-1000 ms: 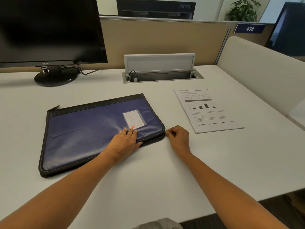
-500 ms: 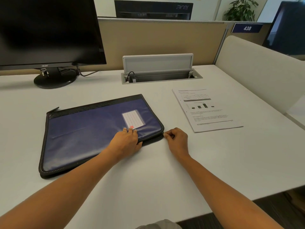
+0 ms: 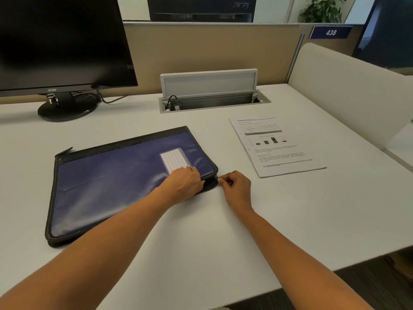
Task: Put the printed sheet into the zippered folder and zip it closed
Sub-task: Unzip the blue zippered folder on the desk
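While the right hand (image 3: pixel 237 186) pinches the zipper pull (image 3: pixel 217 179) between thumb and forefinger, just right of the frame's centre, the left hand (image 3: pixel 184 184) lies flat on the zippered folder (image 3: pixel 107 182). Its straight fingers press the blue cover and reach the lower edge of the label card (image 3: pixel 175 158). The pull is mostly hidden by the fingertips, so its shape cannot be told.

The folder lies closed in the left-centre of the frame on the white desk (image 3: pixel 223 231). The printed sheet (image 3: pixel 277 148) lies flat and untouched at right of centre, print up, well apart from the folder. The step in hand therefore looks like opening the zip, with the whole task barely begun.

To do it well, the pull should travel along the line of the teeth, low and close to the desk, not lifted away from the edge. The slider sits at a rounded corner, where a zip is most likely to bind, so a slow, steady draw suits better than a tug. The flat left hand matters: the desk looks smooth and the folder light, so without that weight the folder would probably slide with the pull. The bracing hand belongs close to the slider, so the soft cover does not bunch into the teeth. The zip should be opened far enough for the sheet to enter flat.
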The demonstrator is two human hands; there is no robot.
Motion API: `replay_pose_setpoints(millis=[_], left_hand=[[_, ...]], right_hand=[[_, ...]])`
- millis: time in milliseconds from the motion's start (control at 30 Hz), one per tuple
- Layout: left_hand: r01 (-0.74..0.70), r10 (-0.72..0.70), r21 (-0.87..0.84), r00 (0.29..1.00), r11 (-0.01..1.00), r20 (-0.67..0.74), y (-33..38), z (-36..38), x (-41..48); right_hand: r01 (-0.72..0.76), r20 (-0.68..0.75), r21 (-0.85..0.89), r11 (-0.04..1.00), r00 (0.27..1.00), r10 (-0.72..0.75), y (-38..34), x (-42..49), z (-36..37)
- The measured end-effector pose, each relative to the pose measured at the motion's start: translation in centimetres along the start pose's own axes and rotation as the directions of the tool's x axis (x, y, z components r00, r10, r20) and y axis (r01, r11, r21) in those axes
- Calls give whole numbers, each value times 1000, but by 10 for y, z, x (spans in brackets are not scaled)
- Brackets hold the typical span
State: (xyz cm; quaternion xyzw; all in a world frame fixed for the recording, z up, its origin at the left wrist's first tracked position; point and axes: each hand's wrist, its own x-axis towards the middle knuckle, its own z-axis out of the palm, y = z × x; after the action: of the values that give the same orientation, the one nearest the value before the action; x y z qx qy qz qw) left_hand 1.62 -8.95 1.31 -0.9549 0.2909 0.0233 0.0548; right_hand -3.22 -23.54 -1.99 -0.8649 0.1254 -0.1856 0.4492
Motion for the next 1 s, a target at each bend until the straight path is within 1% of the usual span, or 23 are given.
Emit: replay_pose_setpoints(millis=[67, 167, 267, 367, 567, 667, 767, 833, 1000], left_hand=[[-24, 24, 8, 1000, 1000, -17, -1, 0, -1], [-88, 92, 86, 995, 992, -41, -2, 1, -1], [-66, 67, 30, 997, 997, -34, -3, 3, 1], [-104, 107, 56, 992, 993, -62, -4, 4, 1], [-137, 143, 68, 986, 988, -88, -5, 3, -1], [-119, 124, 74, 990, 990, -63, -4, 1, -1], [-45, 45, 1, 999, 999, -29, -2, 0, -1], [-12, 12, -6, 1000, 1000, -16, -1, 0, -2], [-27, 28, 18, 999, 999, -19, -5, -5, -10]], right_hand=[[4, -1, 4, 1000, 1000, -4, 0, 0, 0], [2, 3, 10, 1000, 1000, -2, -1, -1, -1], [6, 2, 18, 1000, 1000, -6, -2, -4, -2], [7, 12, 43, 999, 1000, -8, -3, -11, 0], [19, 53, 63, 998, 998, -22, -6, -19, 3], [20, 76, 49, 999, 997, -24, -8, -19, 3], [10, 67, 35, 999, 998, -13, -7, -18, 2], [2, 63, 31, 1000, 998, -3, -7, -17, 1], [2, 61, 20, 1000, 998, -3, -7, -16, 0]])
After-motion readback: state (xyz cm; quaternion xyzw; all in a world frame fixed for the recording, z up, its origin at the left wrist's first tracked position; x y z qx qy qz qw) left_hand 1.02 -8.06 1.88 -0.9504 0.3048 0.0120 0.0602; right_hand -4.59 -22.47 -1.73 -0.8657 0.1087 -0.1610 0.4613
